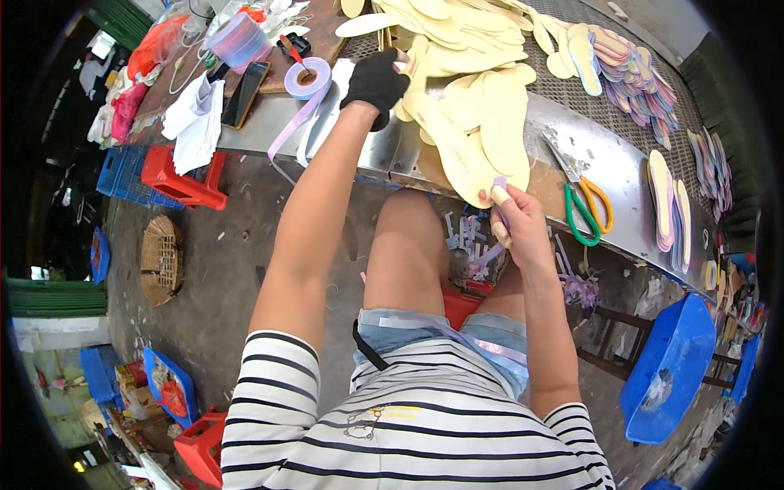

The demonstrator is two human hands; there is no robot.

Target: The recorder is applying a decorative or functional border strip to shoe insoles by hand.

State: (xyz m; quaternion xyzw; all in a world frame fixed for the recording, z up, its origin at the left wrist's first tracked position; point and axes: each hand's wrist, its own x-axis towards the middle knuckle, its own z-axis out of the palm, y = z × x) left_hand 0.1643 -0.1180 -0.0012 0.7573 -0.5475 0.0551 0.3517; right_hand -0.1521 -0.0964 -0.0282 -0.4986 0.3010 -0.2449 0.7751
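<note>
My left hand wears a black glove with bare fingertips. Its fingers are curled against the edge of a pale yellow insole at the left of the pile; the exact grip is partly hidden. At the table's front edge, my right hand pinches a strip of lilac tape at the tip of another yellow insole. The strip's tail hangs below my fingers, and some fingertips have pale wraps. More yellow insoles lie heaped behind. Left of my gloved hand stands a roll of lilac tape, its loose end trailing over the edge.
Scissors with green and orange handles lie at the right, points away. Beyond are stacked insoles and a multicoloured pile. A phone and white papers sit left. A blue tub and red stool stand below.
</note>
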